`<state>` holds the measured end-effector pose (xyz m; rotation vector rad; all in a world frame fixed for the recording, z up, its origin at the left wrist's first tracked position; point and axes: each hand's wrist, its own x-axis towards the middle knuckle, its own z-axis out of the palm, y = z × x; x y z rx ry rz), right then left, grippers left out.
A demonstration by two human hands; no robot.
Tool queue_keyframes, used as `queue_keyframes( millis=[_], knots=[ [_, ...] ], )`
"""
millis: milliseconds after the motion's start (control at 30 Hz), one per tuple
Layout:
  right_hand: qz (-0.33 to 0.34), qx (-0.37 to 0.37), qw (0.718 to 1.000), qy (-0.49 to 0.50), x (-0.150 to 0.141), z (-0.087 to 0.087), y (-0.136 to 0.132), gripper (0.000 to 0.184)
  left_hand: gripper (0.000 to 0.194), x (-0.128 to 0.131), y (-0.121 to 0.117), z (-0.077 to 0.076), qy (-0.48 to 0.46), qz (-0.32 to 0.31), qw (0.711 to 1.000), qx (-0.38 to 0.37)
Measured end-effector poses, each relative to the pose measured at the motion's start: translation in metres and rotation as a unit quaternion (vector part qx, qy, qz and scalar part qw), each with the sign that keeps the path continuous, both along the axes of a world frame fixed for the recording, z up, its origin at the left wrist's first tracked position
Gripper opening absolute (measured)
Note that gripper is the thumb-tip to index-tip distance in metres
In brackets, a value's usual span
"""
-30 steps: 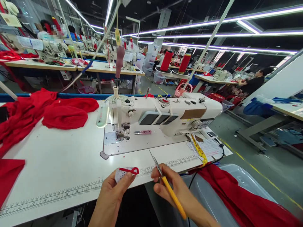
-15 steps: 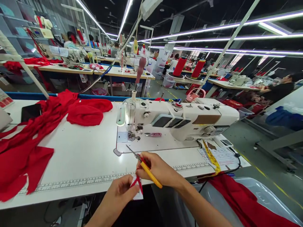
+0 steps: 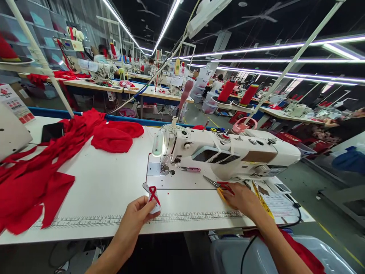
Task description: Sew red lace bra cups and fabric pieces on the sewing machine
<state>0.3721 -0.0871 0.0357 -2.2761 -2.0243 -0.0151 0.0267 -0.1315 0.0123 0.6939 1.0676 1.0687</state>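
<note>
My left hand (image 3: 139, 211) pinches a small white card (image 3: 156, 208) with a thin red ribbon (image 3: 153, 193) crossed over it in a loop. It is held above the table's front edge, near the printed ruler. My right hand (image 3: 241, 198) is closed around the red and yellow handles of a pair of scissors (image 3: 212, 182). The scissors lie low at the sewing machine's bed, blades pointing left toward the needle area. Behind them stands the white sewing machine (image 3: 245, 154), with small pink thread snips (image 3: 191, 169) on its bed.
Red fabric (image 3: 57, 171) is heaped on the table's left side beside a dark phone (image 3: 53, 132). A yellow tape measure (image 3: 262, 201) and a written paper (image 3: 281, 207) lie at the right. Below stands a grey plastic bin (image 3: 242, 251). Other workers sit further back.
My right hand has moved right with the scissors, away from my left hand, and down to the machine bed. My left hand has raised the card with the ribbon. The view has shifted.
</note>
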Motion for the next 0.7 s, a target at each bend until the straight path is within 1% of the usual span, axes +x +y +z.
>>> queue_keyframes(
  millis=[67,100,133,167,200,233,267,300,367,400,433,467,500,533,567,600,633,667,700],
  knots=[
    [-0.024,0.044,0.999,-0.016,-0.013,0.003,-0.004,0.021,0.045,0.001,0.009,-0.001,0.032,-0.008,0.999,0.011],
    [-0.025,0.062,0.998,-0.019,-0.024,0.003,-0.005,0.026,0.046,0.001,0.015,-0.001,0.055,-0.009,0.998,0.017],
    [-0.008,0.078,0.997,-0.008,-0.038,0.002,-0.006,0.030,0.047,0.002,0.022,-0.001,0.079,-0.007,0.997,0.023],
    [0.023,0.086,0.996,0.013,-0.055,-0.001,-0.006,0.031,0.047,0.002,0.030,0.000,0.099,-0.008,0.995,0.030],
    [0.071,0.088,0.992,0.047,-0.071,-0.006,-0.005,0.030,0.046,0.003,0.037,0.001,0.116,-0.008,0.993,0.035],
    [0.147,0.094,0.978,0.110,-0.088,-0.012,-0.004,0.031,0.046,0.003,0.044,0.002,0.129,-0.004,0.991,0.039],
    [0.205,0.105,0.959,0.164,-0.104,-0.019,-0.003,0.033,0.047,0.002,0.050,0.003,0.140,0.001,0.989,0.044],
    [0.247,0.114,0.942,0.198,-0.119,-0.027,-0.003,0.036,0.047,0.001,0.056,0.005,0.151,0.006,0.987,0.048],
    [0.298,0.115,0.921,0.221,-0.141,-0.044,-0.009,0.039,0.047,-0.005,0.063,0.008,0.170,0.014,0.984,0.054],
    [0.324,0.103,0.913,0.224,-0.149,-0.053,-0.017,0.041,0.047,-0.009,0.065,0.009,0.175,0.017,0.983,0.057],
    [0.359,0.085,0.899,0.235,-0.154,-0.062,-0.026,0.045,0.047,-0.014,0.066,0.010,0.178,0.018,0.982,0.058],
    [0.410,0.055,0.872,0.262,-0.158,-0.068,-0.037,0.047,0.046,-0.019,0.066,0.010,0.180,0.021,0.982,0.059],
    [0.477,0.019,0.825,0.302,-0.160,-0.072,-0.047,0.042,0.046,-0.024,0.065,0.009,0.180,0.024,0.982,0.057],
    [0.534,-0.022,0.769,0.350,-0.162,-0.072,-0.055,0.030,0.046,-0.027,0.065,0.008,0.179,0.023,0.982,0.052],
    [0.530,-0.045,0.746,0.401,-0.162,-0.069,-0.059,0.026,0.046,-0.029,0.064,0.006,0.178,0.019,0.983,0.046],
    [0.511,-0.060,0.743,0.429,-0.163,-0.062,-0.058,0.025,0.046,-0.029,0.063,0.004,0.176,0.014,0.983,0.039],
    [0.458,-0.056,0.766,0.448,-0.164,-0.053,-0.052,0.025,0.046,-0.028,0.063,0.002,0.176,0.007,0.984,0.033],
    [0.361,-0.028,0.810,0.461,-0.165,-0.044,-0.041,0.027,0.047,-0.024,0.063,0.000,0.176,0.000,0.984,0.029],
    [0.272,-0.018,0.841,0.467,-0.168,-0.035,-0.027,0.030,0.047,-0.020,0.064,-0.001,0.177,-0.005,0.984,0.027]
  ],
)
